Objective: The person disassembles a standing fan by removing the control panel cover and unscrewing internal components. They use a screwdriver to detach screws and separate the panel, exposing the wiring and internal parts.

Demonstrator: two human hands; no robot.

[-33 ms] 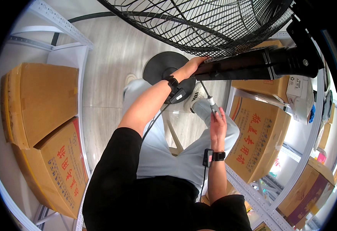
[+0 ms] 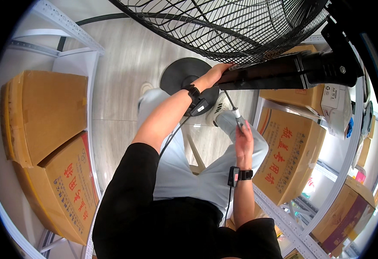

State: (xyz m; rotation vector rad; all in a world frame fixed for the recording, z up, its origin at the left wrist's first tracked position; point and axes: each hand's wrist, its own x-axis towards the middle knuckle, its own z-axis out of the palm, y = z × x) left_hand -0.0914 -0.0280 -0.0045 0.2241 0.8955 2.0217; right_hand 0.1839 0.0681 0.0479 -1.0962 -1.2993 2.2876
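A black standing fan fills the top of the view, with its wire grille (image 2: 223, 32) above and its thick black column (image 2: 275, 74) running off to the right. My left hand (image 2: 217, 73) holds the column's lower end, its fingertips partly hidden behind it. Low beside that end, my right hand (image 2: 244, 140) is closed on the grey-and-white handle of a screwdriver (image 2: 238, 115). The thin dark shaft points up towards the column's underside; whether the tip sits in a screw I cannot tell. The fan's round black base (image 2: 178, 71) rests on the floor.
Metal shelving with cardboard boxes flanks me: stacked boxes (image 2: 55, 116) at left, a large box (image 2: 286, 155) at right. A white carton (image 2: 336, 108) stands farther right. My knees and shoe (image 2: 220, 108) are beneath my hands. Cables run from both wristbands.
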